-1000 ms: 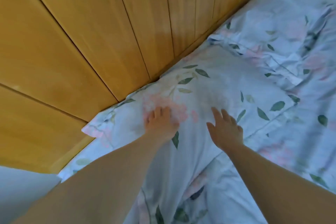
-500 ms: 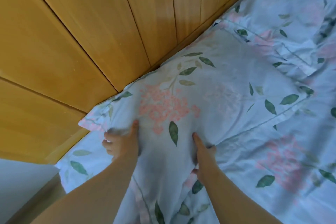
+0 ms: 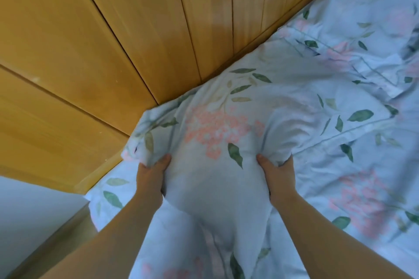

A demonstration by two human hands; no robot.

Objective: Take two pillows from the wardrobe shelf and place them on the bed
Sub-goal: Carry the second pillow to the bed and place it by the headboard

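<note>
A pale blue pillow (image 3: 260, 120) printed with pink flowers and green leaves lies on the bed, against the wooden headboard. My left hand (image 3: 150, 175) grips its near left edge, bunching the fabric. My right hand (image 3: 278, 174) grips the near right edge, thumb on top. The near end of the pillow is raised off the bed (image 3: 353, 188), which has sheets in the same floral print. A second pillow (image 3: 362, 29) in the same print lies further right along the headboard.
The yellow wooden headboard (image 3: 113, 52) fills the upper left. A white wall (image 3: 34, 210) and a wooden bed frame edge (image 3: 59, 240) show at the lower left. Rumpled bedding (image 3: 405, 52) lies at the far right.
Both hands slid from resting flat on the pillow's top down to its near edge and took hold. The near end now lifts and bunches toward me.
</note>
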